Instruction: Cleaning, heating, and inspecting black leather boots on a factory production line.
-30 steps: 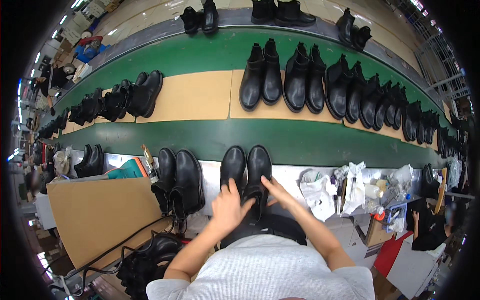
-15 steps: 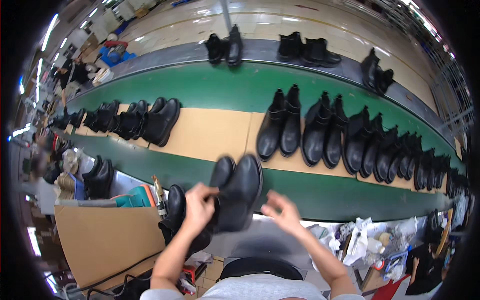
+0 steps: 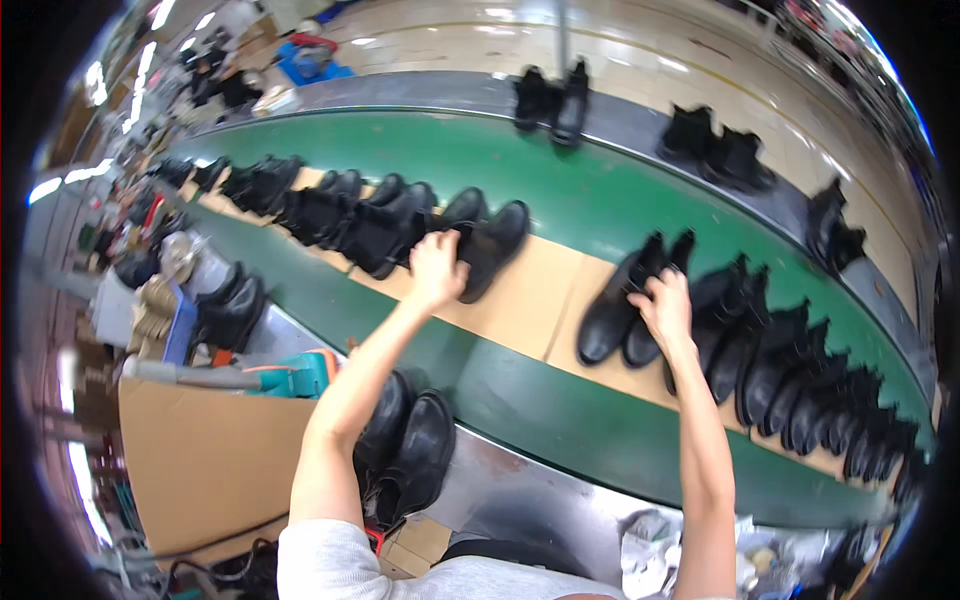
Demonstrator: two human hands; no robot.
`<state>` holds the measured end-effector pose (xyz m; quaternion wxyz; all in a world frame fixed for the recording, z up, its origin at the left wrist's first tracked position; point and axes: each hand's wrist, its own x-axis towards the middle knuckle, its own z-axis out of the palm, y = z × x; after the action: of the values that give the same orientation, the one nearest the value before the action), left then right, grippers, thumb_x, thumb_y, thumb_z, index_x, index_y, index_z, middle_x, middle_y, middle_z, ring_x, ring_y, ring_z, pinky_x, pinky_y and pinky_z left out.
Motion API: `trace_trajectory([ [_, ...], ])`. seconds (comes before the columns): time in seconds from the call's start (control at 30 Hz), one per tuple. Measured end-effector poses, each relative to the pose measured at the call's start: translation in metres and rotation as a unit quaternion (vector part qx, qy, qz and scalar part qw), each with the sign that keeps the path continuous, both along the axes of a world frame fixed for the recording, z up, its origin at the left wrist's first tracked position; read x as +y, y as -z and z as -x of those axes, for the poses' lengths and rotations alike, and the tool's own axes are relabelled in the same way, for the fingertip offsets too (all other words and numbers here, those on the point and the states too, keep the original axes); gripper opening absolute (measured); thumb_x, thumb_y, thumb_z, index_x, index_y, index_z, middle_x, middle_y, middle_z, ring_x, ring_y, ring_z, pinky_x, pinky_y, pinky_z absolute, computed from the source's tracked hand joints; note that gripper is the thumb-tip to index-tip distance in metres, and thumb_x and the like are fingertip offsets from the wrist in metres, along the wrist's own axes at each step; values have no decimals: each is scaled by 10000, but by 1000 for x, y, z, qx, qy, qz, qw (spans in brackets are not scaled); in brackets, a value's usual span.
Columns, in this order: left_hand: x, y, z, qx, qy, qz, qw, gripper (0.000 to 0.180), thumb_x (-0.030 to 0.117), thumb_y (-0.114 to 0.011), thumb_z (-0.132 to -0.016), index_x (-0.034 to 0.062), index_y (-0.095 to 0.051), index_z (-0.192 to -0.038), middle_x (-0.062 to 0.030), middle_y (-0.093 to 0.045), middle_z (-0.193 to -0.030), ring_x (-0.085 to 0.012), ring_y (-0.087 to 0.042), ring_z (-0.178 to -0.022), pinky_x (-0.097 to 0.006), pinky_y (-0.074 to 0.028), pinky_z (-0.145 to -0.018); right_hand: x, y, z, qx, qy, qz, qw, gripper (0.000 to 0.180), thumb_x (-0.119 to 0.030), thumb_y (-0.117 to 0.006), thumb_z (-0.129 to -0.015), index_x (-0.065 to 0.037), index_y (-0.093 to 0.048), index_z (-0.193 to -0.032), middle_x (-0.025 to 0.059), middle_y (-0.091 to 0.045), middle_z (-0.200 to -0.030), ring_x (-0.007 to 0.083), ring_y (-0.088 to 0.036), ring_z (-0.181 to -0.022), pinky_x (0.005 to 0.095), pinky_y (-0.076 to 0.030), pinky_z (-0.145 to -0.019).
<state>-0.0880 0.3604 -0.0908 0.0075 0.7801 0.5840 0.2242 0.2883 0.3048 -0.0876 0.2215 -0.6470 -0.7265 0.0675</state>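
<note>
My left hand is closed at the shaft end of a pair of black ankle boots, whose toes point away from me on the cardboard strip. My right hand has its fingers curled at the upper part of another pair of black ankle boots, toes toward me; its fingertips are partly hidden. Between the two pairs shows bare cardboard. Close to my left forearm, a further pair of black boots sits on the metal bench.
Rows of black boots line the green conveyor belt on both sides. More boots stand on the grey far ledge. At left are a teal tool and a cardboard box. Crumpled plastic lies at lower right.
My left hand has carried the pair of boots from in front of me onto the cardboard strip. My right hand has moved forward to the boots at right. The view has turned.
</note>
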Motion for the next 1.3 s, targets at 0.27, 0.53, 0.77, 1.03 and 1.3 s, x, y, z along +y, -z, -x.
trace_trajectory([
  [0.27, -147, -114, -38, -226, 58, 117, 965, 419, 275, -505, -913, -5, -466, -1222, -173, -497, -1155, -309, -468, -1127, -378, -374, -953, -129, -93, 39, -170, -418, 26, 892, 57, -108, -593, -653, -76, -580, -698, 28, -527, -817, 200, -489, -908, 324, -407, -745],
  [0.53, -273, -7, -67, -277, 94, 476, 829, 497, 396, -395, -948, -23, -506, -1190, -219, -506, -1157, -362, -448, -1114, -389, -330, -998, -224, -90, 87, -184, -580, -19, 793, 175, -190, -569, -632, -94, -663, -744, -5, -620, -931, 189, -470, -1144, 429, -335, -1015],
  [0.77, -336, 51, -57, -423, -173, 475, 752, 681, 573, -320, -923, 9, -414, -1294, -135, -480, -1203, -282, -449, -1125, -380, -341, -963, -334, -26, 33, 363, 78, 54, 927, 139, -166, -600, -833, -67, -634, -923, 106, -635, -979, 284, -583, -987, 387, -459, -830],
  [1.03, -338, 33, -110, -550, -152, 512, 642, 816, 734, -282, -839, 81, -371, -1320, -78, -496, -1002, -222, -485, -936, -393, -388, -841, -380, 57, 68, 617, 295, 254, 684, 844, -602, -542, -821, 41, -343, -1328, 168, -498, -1209, 246, -526, -1075, 333, -468, -828],
  [1.3, -338, -67, -120, -463, 30, 521, 716, 855, 706, -199, -868, 13, -332, -1351, -131, -512, -951, -202, -580, -797, -299, -490, -633, -381, 52, 51, 869, 227, 281, 338, 508, -530, -507, -881, -44, -610, -982, 62, -634, -912, 159, -604, -811, 279, -489, -738],
])
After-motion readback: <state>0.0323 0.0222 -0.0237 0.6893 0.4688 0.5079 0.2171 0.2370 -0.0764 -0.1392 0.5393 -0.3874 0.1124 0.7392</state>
